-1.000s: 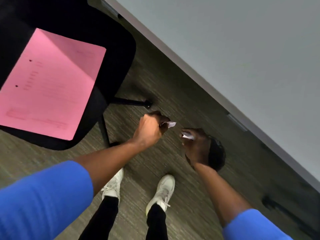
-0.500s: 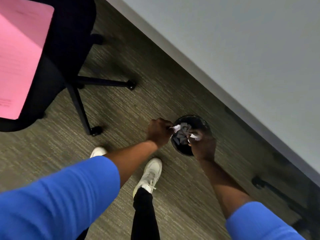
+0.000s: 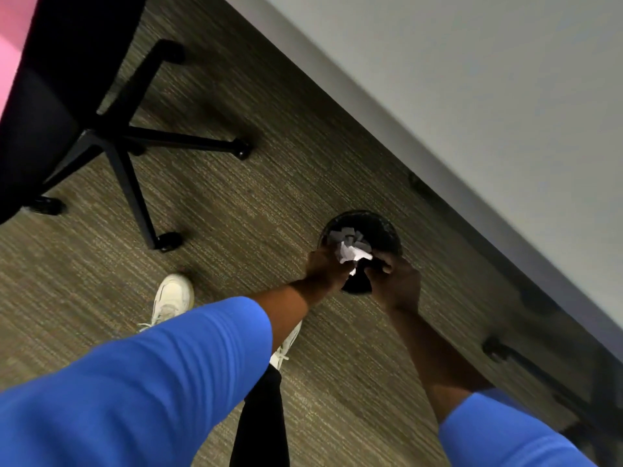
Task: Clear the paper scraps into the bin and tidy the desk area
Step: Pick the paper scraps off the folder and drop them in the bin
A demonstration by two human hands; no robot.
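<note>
A small round black bin point(image 3: 384, 227) stands on the carpet beside the desk edge, with several white paper scraps point(image 3: 344, 235) inside. Both my hands hover over its near rim. My left hand point(image 3: 327, 267) is curled around white paper scraps point(image 3: 350, 254) that stick out from its fingers above the bin opening. My right hand point(image 3: 394, 281) is close beside it, fingers bent inward; whether any scrap is still in it is hidden.
A grey desk top point(image 3: 472, 96) runs diagonally across the upper right. A black office chair point(image 3: 50, 106) with a star base and castors stands at the left, a pink sheet point(image 3: 13, 45) on its seat. My white shoes point(image 3: 172, 298) stand on the carpet.
The view has swung right and down, so the chair slid left and the bin came into sight. Both hands moved from in front of me to over the bin, close together.
</note>
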